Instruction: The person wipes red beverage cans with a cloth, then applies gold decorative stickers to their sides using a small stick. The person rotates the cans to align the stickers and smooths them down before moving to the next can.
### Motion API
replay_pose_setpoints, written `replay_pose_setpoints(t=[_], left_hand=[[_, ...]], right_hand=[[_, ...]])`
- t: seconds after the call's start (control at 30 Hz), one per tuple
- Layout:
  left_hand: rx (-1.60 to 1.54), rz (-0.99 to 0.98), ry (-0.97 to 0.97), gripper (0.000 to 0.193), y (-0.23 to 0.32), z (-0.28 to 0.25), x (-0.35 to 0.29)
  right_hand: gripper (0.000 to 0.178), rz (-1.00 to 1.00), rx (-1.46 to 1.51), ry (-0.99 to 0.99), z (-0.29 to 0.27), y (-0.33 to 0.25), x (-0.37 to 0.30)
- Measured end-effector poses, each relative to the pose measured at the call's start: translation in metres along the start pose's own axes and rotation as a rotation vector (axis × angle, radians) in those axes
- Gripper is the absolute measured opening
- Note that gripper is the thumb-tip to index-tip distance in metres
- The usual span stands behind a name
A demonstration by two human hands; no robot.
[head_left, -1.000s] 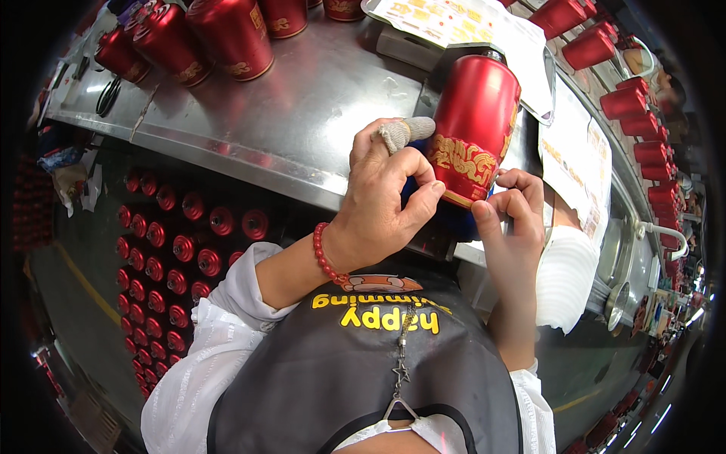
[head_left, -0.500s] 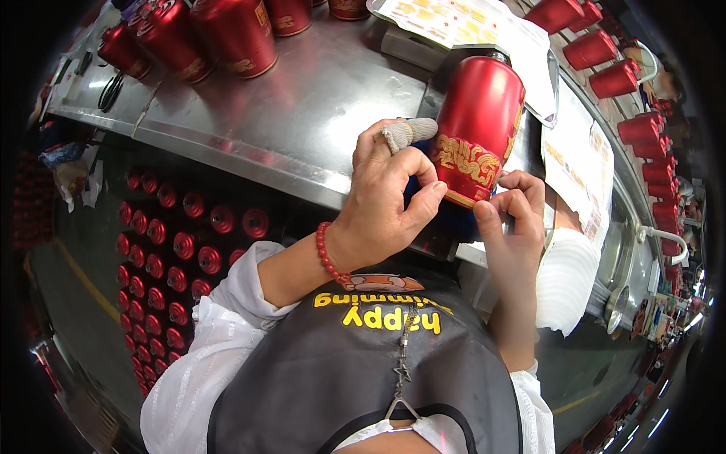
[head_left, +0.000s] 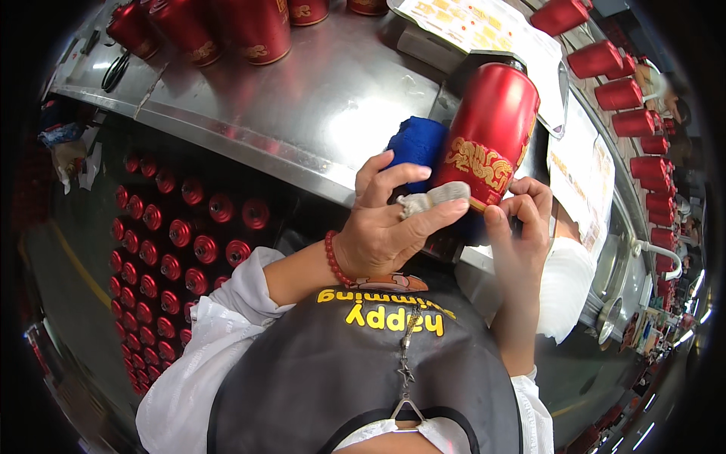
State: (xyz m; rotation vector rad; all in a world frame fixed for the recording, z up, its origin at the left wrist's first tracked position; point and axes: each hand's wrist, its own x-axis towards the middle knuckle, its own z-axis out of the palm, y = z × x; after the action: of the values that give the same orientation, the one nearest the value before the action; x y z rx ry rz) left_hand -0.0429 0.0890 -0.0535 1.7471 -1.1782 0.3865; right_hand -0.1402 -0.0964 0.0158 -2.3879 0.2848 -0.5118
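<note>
A glossy red bottle (head_left: 495, 106) with a gold dragon-like pattern round its lower part lies tilted in front of me, its base toward me. Beside it, a blue wrapped pad (head_left: 418, 144) shows at its left. My left hand (head_left: 401, 212) wears a grey cloth finger sleeve (head_left: 446, 195) and a red bead bracelet. Its sleeved finger and thumb are pressed together at the bottle's base edge; anything between them is hidden. My right hand (head_left: 522, 219) is closed at the lower right of the base, fingertips and thumb against the rim.
More red bottles (head_left: 253, 30) stand on the metal table (head_left: 302, 98) at the far left. Below it are several rows of red bottles (head_left: 180, 232). Printed sheets (head_left: 461, 23) lie at the back, white stacked material (head_left: 567, 291) at right. Further red bottles (head_left: 620, 94) line the right side.
My left hand has moved right and nearer the base, its sleeved finger swinging down from the bottle's side to meet the thumb. More of the blue pad shows. My right hand stays at the base.
</note>
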Motion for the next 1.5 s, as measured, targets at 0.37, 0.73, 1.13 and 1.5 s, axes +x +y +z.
replay_pose_setpoints(t=[0.37,0.73,1.13,1.5], left_hand=[[-0.322,-0.365,-0.017,0.046,-0.009,0.006,0.022],[-0.3,-0.357,-0.009,0.046,-0.012,0.012,0.023],[-0.283,-0.36,-0.006,0.049,-0.009,0.014,0.028],[-0.298,-0.334,0.009,0.053,-0.009,0.017,0.023]], right_hand=[[0.025,0.044,0.08,-0.001,0.0,-0.002,-0.007],[0.025,-0.016,0.08,-0.015,-0.013,-0.026,0.0],[0.023,0.015,0.075,-0.002,-0.014,-0.024,-0.003],[0.026,0.029,0.039,-0.002,-0.016,-0.023,-0.006]])
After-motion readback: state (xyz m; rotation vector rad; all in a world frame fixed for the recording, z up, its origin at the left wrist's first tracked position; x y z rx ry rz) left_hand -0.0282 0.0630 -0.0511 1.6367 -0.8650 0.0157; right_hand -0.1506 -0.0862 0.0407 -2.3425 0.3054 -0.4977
